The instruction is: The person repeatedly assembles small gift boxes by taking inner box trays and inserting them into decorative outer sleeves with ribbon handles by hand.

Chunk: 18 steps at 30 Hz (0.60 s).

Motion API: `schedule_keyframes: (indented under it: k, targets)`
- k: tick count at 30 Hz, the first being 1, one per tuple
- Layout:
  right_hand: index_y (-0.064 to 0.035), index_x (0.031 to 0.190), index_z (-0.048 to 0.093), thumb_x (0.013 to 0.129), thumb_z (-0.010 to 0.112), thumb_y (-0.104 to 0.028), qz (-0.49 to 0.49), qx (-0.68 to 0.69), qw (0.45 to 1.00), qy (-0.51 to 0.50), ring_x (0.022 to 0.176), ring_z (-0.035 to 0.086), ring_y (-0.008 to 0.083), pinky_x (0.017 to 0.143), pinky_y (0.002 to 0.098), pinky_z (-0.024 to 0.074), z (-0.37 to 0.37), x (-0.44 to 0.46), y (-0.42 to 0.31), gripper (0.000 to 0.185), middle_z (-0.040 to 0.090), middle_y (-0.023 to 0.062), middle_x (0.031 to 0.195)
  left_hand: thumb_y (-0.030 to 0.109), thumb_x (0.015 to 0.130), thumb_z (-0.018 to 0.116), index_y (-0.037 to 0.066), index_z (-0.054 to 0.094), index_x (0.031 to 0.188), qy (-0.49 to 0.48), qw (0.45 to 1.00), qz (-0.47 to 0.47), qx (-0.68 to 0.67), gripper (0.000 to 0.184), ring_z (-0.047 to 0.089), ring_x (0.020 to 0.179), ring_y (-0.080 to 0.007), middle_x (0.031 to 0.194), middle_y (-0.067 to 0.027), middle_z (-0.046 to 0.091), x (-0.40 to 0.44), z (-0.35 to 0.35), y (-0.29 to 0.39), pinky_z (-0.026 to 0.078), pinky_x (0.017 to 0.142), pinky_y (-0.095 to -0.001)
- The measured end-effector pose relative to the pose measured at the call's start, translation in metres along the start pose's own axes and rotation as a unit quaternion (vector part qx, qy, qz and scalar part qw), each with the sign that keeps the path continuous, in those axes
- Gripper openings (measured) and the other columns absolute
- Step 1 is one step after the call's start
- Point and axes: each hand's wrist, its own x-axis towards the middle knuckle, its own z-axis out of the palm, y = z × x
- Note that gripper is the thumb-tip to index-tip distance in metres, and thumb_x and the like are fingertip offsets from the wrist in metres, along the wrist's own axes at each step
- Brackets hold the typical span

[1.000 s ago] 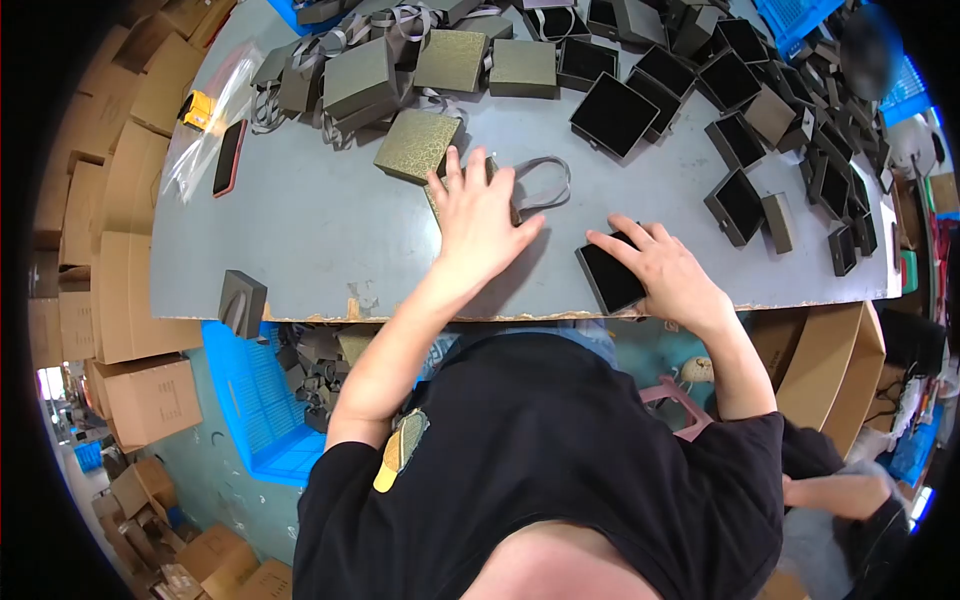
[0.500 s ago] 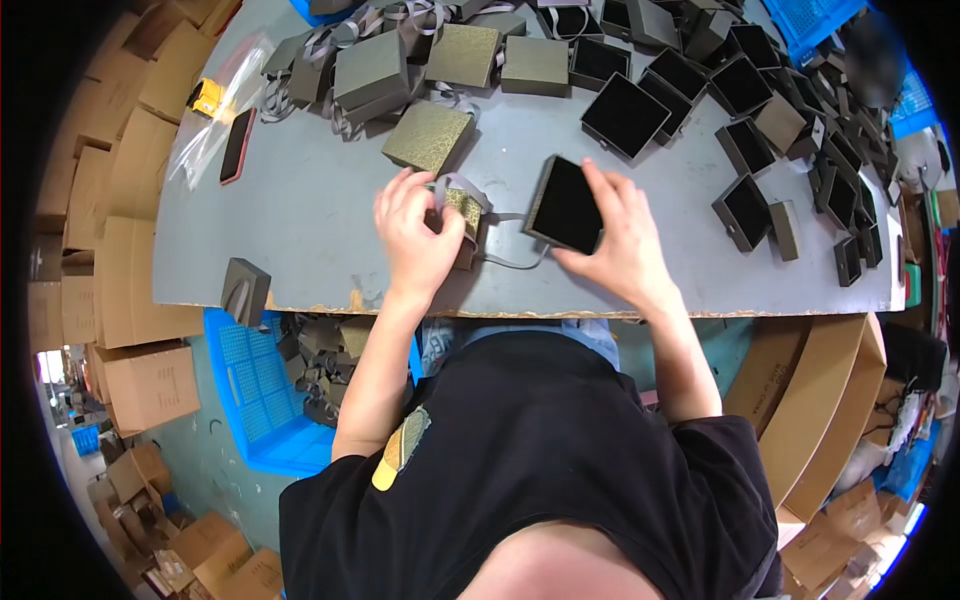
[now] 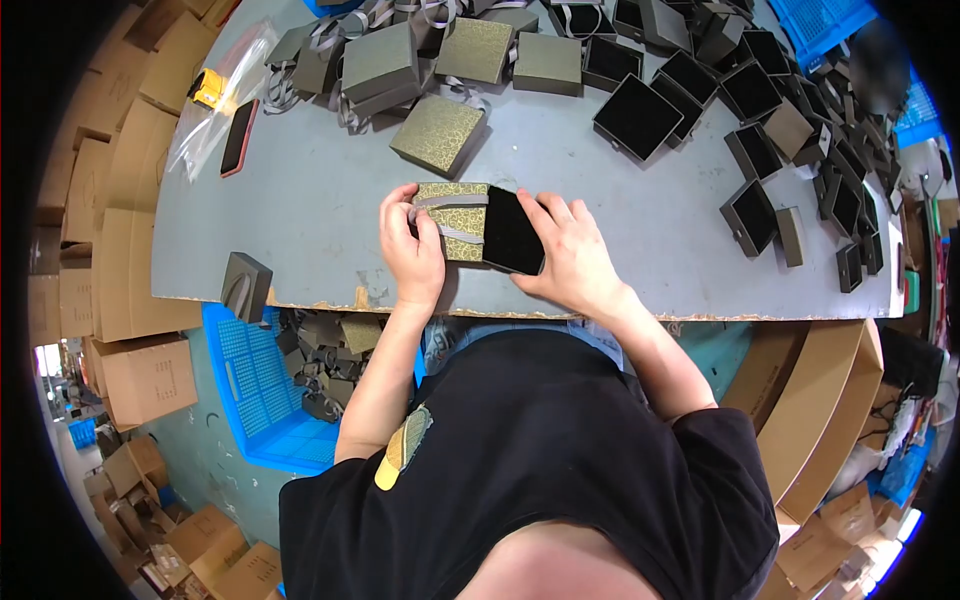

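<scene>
Near the front edge of the table, my left hand (image 3: 412, 250) grips a gold-patterned box sleeve (image 3: 460, 216) from its left side. Two bands of grey ribbon (image 3: 452, 201) run across the sleeve's top. My right hand (image 3: 577, 258) holds a black-lined box drawer (image 3: 512, 232) by its right end. The drawer's left end meets the sleeve's open right side; how far inside it sits is hidden. Just behind my left hand lies a closed gold-patterned box (image 3: 440, 135).
Closed boxes with ribbons (image 3: 378, 65) are heaped at the back; black-lined drawers (image 3: 640, 117) spread over the right. A phone (image 3: 238, 138) and plastic bag (image 3: 215, 100) lie at left. One small box (image 3: 246, 288) sits at the front edge above a blue crate (image 3: 262, 400).
My right hand has brought the drawer left against the sleeve. My left hand has turned the sleeve flat, and the ribbon that trailed between the two pieces now lies across the sleeve.
</scene>
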Motion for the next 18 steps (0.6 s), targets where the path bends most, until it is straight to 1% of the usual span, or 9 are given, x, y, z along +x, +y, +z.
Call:
schedule_keyframes:
  k: [3,6,9,12,13,14,15,16,18]
  targets:
    - [0.0003,0.142,0.047,0.062,0.085,-0.023,-0.016,0.002,0.999,-0.04,0.104,0.054,0.0361,0.096,0.0413,0.0471,-0.012,0.003,0.006,0.092,0.056,0.017,0.121,-0.001,0.089,0.055,0.001,0.049,0.085,0.013,0.999,0.033,0.012,0.007,0.056,0.083,-0.0173,0.124,-0.0166,0.065,0.0,0.001,-0.003,0.046,0.073,-0.0306]
    - [-0.0011,0.144,0.045,0.064,0.085,-0.025,-0.002,0.051,0.995,-0.085,0.113,0.054,0.0377,0.099,0.0427,0.0468,-0.016,0.0,0.005,0.093,0.053,0.0183,0.125,0.0,0.089,0.055,0.0,0.049,0.084,-0.044,0.999,0.005,0.008,0.009,0.061,0.091,-0.0212,0.127,-0.0169,0.064,0.003,-0.001,0.004,0.048,0.08,-0.0313]
    - [0.0011,0.143,0.044,0.063,0.087,-0.029,0.004,0.063,0.997,-0.04,0.112,0.056,0.0394,0.095,0.0448,0.0486,-0.004,0.0,0.003,0.096,0.051,0.0222,0.129,0.002,0.086,0.06,0.0,0.05,0.089,-0.11,0.994,-0.006,0.001,0.011,0.059,0.113,-0.0365,0.131,-0.0276,0.055,-0.002,-0.008,0.015,0.048,0.092,-0.0389]
    - [0.0005,0.15,0.034,0.066,0.087,-0.028,0.032,0.062,0.998,0.0,0.12,0.052,0.041,0.103,0.0449,0.0449,0.002,0.001,-0.003,0.102,0.043,0.0225,0.141,0.005,0.082,0.066,0.002,0.053,0.098,-0.115,0.993,0.006,-0.009,0.021,0.054,0.124,-0.0388,0.135,-0.0277,0.051,-0.012,-0.014,0.031,0.045,0.1,-0.0404]
    - [0.001,0.15,0.033,0.067,0.086,-0.027,0.036,0.028,0.999,-0.029,0.122,0.051,0.0413,0.104,0.0449,0.0443,0.0,0.001,-0.005,0.103,0.043,0.0228,0.142,0.011,0.076,0.073,0.004,0.055,0.109,-0.142,0.99,0.018,0.012,0.038,0.048,0.131,-0.04,0.142,-0.0273,0.045,-0.016,-0.016,0.03,0.042,0.105,-0.0439]
    - [0.0015,0.151,0.031,0.067,0.086,-0.026,0.039,-0.006,0.997,-0.059,0.124,0.05,0.0415,0.105,0.045,0.0436,-0.003,0.001,-0.007,0.103,0.042,0.0232,0.142,0.018,0.072,0.08,0.005,0.056,0.121,-0.172,0.984,0.002,0.042,0.056,0.045,0.134,-0.04,0.146,-0.027,0.04,-0.023,-0.019,0.036,0.04,0.108,-0.0466]
    - [0.002,0.151,0.03,0.068,0.085,-0.025,0.041,-0.039,0.994,-0.088,0.126,0.049,0.0418,0.106,0.045,0.043,-0.007,0.003,-0.009,0.104,0.042,0.0235,0.143,0.02,0.068,0.084,0.005,0.054,0.128,-0.213,0.976,0.025,0.048,0.069,0.043,0.135,-0.0403,0.147,-0.0259,0.038,-0.02,-0.025,0.041,0.039,0.11,-0.0476]
    - [0.0024,0.151,0.03,0.069,0.084,-0.024,0.01,0.009,0.994,-0.108,0.128,0.048,0.0415,0.107,0.0445,0.0428,-0.014,0.005,-0.004,0.102,0.041,0.0236,0.143,0.022,0.063,0.088,0.005,0.051,0.135,-0.253,0.965,0.048,0.054,0.083,0.041,0.137,-0.0405,0.148,-0.0248,0.036,-0.017,-0.031,0.043,0.038,0.111,-0.0486]
    - [0.0031,0.149,0.032,0.07,0.082,-0.022,-0.053,0.105,0.981,-0.153,0.131,0.047,0.0409,0.108,0.0436,0.0422,-0.033,0.007,0.02,0.098,0.041,0.0239,0.144,0.022,0.056,0.092,0.005,0.047,0.141,-0.302,0.948,0.058,0.083,0.098,0.042,0.136,-0.039,0.148,-0.0209,0.038,-0.007,-0.039,0.042,0.038,0.112,-0.0461]
